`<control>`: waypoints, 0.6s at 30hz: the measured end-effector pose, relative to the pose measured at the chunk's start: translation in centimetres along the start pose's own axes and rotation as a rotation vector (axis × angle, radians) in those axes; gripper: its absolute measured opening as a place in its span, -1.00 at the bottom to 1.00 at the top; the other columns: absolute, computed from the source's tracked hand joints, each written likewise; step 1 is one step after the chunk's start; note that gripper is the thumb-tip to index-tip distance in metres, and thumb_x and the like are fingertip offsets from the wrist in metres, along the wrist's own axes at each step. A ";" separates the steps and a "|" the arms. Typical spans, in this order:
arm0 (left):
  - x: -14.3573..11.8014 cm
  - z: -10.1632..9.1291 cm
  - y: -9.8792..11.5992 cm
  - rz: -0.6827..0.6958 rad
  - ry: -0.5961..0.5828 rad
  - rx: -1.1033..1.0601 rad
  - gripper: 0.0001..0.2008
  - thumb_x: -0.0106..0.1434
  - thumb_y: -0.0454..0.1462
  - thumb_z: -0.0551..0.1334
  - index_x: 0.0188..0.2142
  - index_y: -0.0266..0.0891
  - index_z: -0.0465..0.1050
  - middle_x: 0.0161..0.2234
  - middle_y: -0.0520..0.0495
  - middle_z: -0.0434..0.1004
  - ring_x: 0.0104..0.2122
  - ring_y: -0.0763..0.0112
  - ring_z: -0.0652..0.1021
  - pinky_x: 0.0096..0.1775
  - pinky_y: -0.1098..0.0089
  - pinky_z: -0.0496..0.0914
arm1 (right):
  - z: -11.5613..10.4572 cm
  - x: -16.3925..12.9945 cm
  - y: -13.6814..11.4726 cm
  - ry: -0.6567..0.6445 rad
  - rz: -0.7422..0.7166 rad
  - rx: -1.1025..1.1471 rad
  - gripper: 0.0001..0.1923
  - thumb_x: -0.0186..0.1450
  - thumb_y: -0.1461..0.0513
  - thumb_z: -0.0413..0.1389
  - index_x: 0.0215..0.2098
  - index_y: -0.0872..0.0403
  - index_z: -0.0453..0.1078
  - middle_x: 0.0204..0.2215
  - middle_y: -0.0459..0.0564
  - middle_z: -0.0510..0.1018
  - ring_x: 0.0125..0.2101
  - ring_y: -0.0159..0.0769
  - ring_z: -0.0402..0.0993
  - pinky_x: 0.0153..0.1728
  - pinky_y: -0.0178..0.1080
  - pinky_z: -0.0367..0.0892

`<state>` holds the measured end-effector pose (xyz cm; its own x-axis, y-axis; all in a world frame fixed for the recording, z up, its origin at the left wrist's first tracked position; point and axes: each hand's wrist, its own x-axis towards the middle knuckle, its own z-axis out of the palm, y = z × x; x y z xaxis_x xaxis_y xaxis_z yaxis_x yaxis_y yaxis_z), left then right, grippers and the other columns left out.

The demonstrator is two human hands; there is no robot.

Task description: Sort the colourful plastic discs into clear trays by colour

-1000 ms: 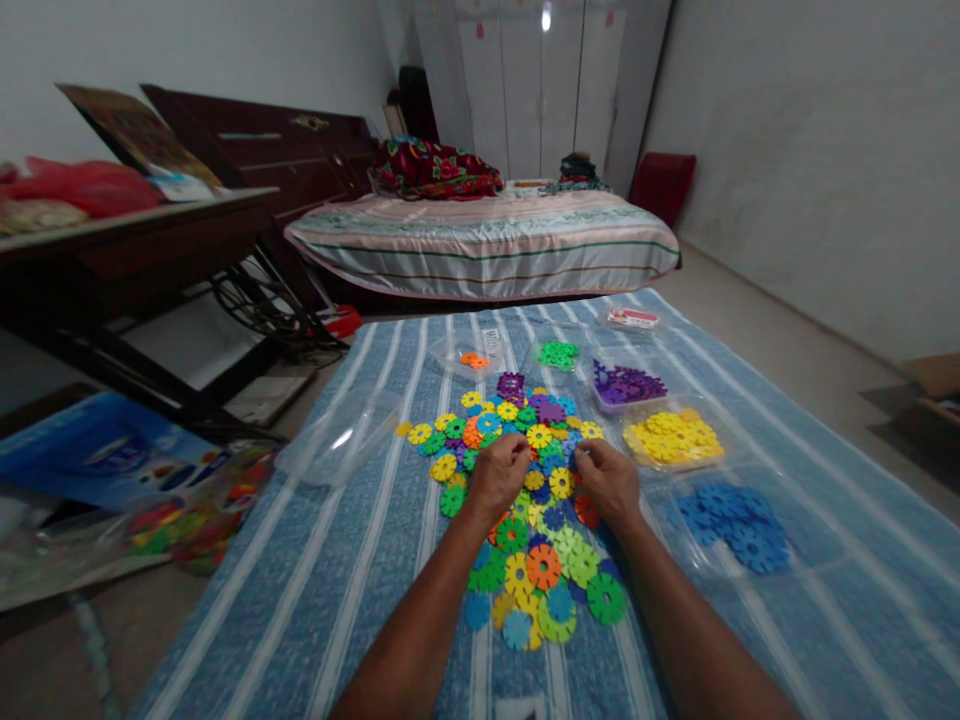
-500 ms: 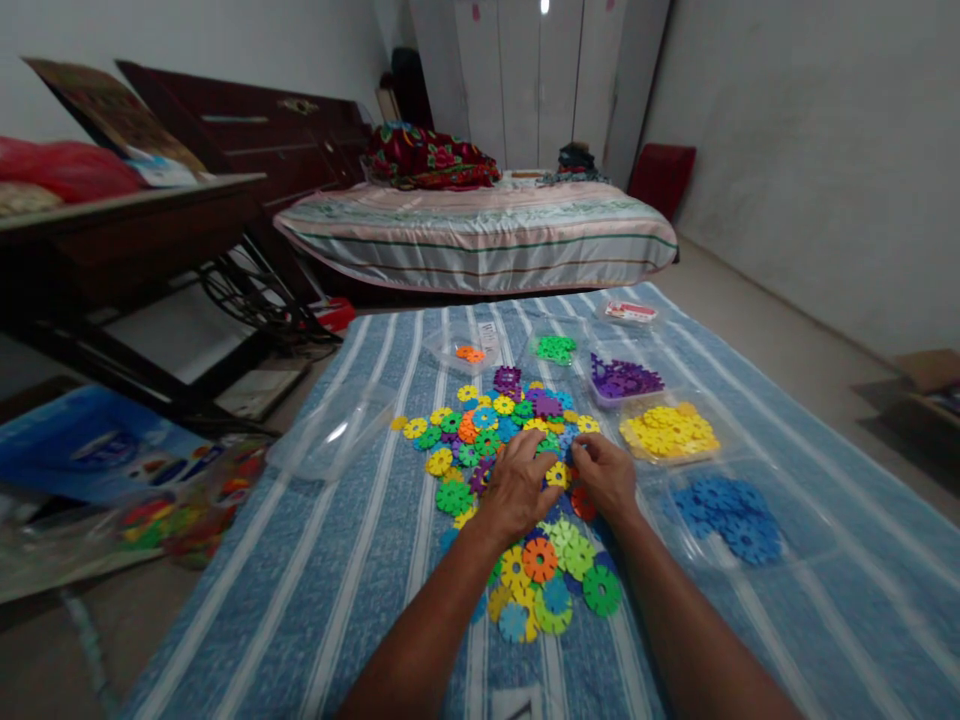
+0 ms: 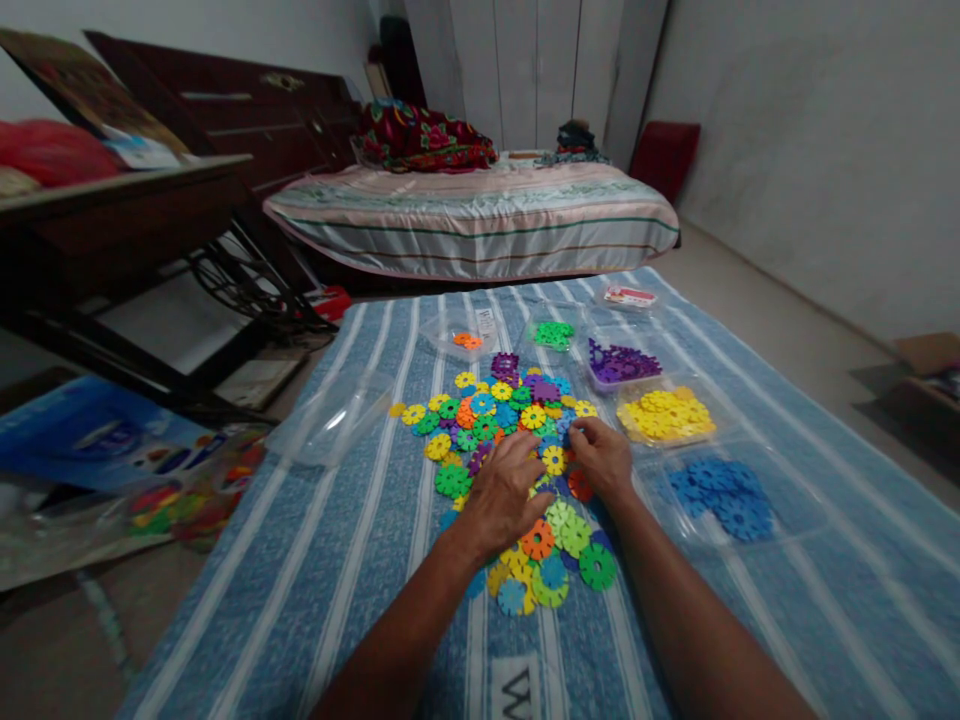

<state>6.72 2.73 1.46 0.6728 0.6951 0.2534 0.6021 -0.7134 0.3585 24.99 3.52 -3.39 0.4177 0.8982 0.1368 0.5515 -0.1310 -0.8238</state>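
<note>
A mixed pile of notched plastic discs (image 3: 484,424) in several colours lies on the striped cloth. My left hand (image 3: 504,490) rests palm down over the middle of the pile, fingers spread, with no disc seen in its grip. At the pile's right side, my right hand (image 3: 606,460) has its fingers curled together, tips against the discs beside a blue disc (image 3: 565,426). Whatever is between those fingertips is too small to make out. A yellow disc (image 3: 553,460) lies between the two hands, and an orange disc (image 3: 579,486) is partly under my right hand.
Along the right stand clear boxes of blue discs (image 3: 731,497), yellow discs (image 3: 667,414) and purple discs (image 3: 621,361). Farther back are green discs (image 3: 553,334) and orange discs (image 3: 468,341) in containers. A clear container (image 3: 330,420) sits left. Beyond is a bed (image 3: 480,225).
My left hand has drawn back slightly towards me, uncovering a yellow disc ahead of its fingers. My right hand stays at nearly the same spot by the pile. The view has shifted slightly.
</note>
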 end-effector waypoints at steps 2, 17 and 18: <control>-1.1 -0.5 0.4 -0.003 -0.090 -0.007 -0.72 0.06 -0.20 0.37 -0.24 -0.25 0.49 0.16 -0.29 0.33 0.21 -0.02 0.26 0.20 -0.01 0.18 | 0.0 0.0 0.0 0.003 -0.003 -0.003 -0.68 0.21 0.05 -0.03 -0.36 0.00 0.51 -0.56 -0.13 0.53 -0.48 -0.28 0.45 -0.40 -0.30 0.23; -3.0 -1.1 1.1 -0.101 -0.268 -0.113 -0.77 0.04 -0.22 0.39 -0.33 -0.23 0.43 0.25 -0.25 0.25 0.28 0.00 0.18 0.22 -0.03 0.06 | 0.1 0.0 0.1 0.003 0.000 0.012 -0.65 0.20 0.03 -0.05 -0.35 0.00 0.50 -0.54 -0.11 0.53 -0.47 -0.26 0.45 -0.39 -0.28 0.25; -3.0 -0.9 1.0 -0.105 -0.243 -0.133 -0.81 0.05 -0.25 0.38 -0.36 -0.22 0.42 0.23 -0.23 0.29 0.26 0.02 0.20 0.21 -0.02 0.08 | 0.1 0.0 0.0 0.002 -0.001 0.014 -0.65 0.20 0.02 -0.05 -0.35 0.00 0.50 -0.54 -0.11 0.53 -0.46 -0.26 0.46 -0.38 -0.28 0.25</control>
<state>4.89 -0.02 1.90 0.7026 0.7116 -0.0082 0.6232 -0.6096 0.4898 24.96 3.53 -3.44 0.4190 0.8973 0.1386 0.5415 -0.1244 -0.8315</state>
